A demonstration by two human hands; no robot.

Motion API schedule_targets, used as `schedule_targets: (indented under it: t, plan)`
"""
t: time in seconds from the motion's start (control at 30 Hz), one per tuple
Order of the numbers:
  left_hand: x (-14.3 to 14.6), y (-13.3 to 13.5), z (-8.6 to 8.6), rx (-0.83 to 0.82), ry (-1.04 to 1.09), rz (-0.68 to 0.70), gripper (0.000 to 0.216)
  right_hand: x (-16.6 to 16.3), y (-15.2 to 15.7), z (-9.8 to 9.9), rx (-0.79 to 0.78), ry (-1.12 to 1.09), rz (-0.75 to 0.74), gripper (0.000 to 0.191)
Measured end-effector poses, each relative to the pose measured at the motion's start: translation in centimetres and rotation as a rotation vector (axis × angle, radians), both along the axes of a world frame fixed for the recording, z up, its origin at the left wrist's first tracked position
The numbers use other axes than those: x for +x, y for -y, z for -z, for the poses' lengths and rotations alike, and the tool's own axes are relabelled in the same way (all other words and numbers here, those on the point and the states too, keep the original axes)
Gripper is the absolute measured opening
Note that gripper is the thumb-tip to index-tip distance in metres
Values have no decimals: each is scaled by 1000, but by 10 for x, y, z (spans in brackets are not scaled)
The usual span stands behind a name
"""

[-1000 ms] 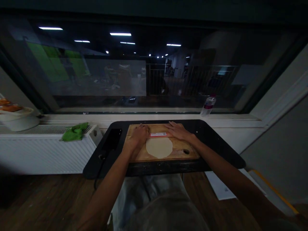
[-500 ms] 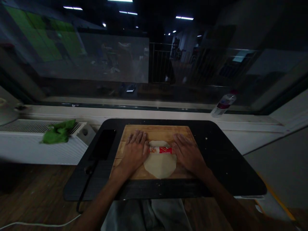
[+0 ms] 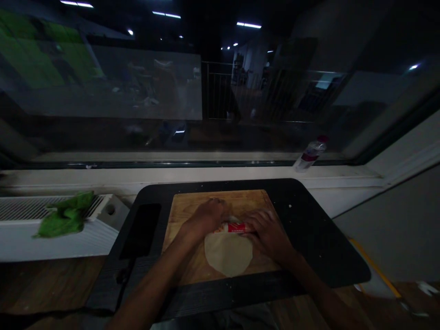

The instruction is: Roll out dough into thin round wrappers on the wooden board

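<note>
A pale round sheet of dough (image 3: 228, 253) lies on a wooden cutting board (image 3: 185, 206) on a black table (image 3: 316, 229). Across the dough's far edge lies a red-and-white cylinder (image 3: 236, 227) used as a roller. My left hand (image 3: 205, 217) curls over the cylinder's left end. My right hand (image 3: 266, 230) closes on its right end. The two hands have drawn in close together, and they cover most of the cylinder.
A dark phone (image 3: 141, 229) lies on the table's left side with a cable leading off it. A green cloth (image 3: 65, 217) sits on the white radiator (image 3: 20, 233) at left. A plastic bottle (image 3: 311, 152) stands on the window sill (image 3: 192, 174) behind.
My hands went from lying flat and apart on the roller to curling in around its ends. The roller came from the board's far edge onto the dough. The camera tilted down.
</note>
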State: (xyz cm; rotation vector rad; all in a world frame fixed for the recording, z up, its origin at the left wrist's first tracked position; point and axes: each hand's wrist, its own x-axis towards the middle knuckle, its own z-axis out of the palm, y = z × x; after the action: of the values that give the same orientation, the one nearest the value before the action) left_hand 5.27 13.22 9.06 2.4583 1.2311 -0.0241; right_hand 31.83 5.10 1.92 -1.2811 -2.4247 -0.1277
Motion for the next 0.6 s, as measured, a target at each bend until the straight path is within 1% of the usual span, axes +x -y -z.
schedule_targets:
  t: [0.1,0.17,0.33,0.43,0.5,0.57,0.6]
  plan:
    - [20,-15,-3,-47,-36,55,27,-2,2,-2,-11,14,26,20]
    - [28,-21,-4,-74,-66,72,25,-2,3,-2,-6,28,37,20]
    - [30,-29,-2,-153,-104,63,24,-2,7,5,72,33,22,21]
    - [25,-31,6,-213,-79,22,23,-4,7,7,84,24,-4,25]
    - [21,-33,15,-245,-4,-14,24,-5,6,8,93,10,-16,24]
    - [19,-35,24,-247,62,-25,25,-6,6,9,91,13,-26,25]
    - [19,-37,27,-223,75,-27,25,-6,5,9,82,25,-36,26]
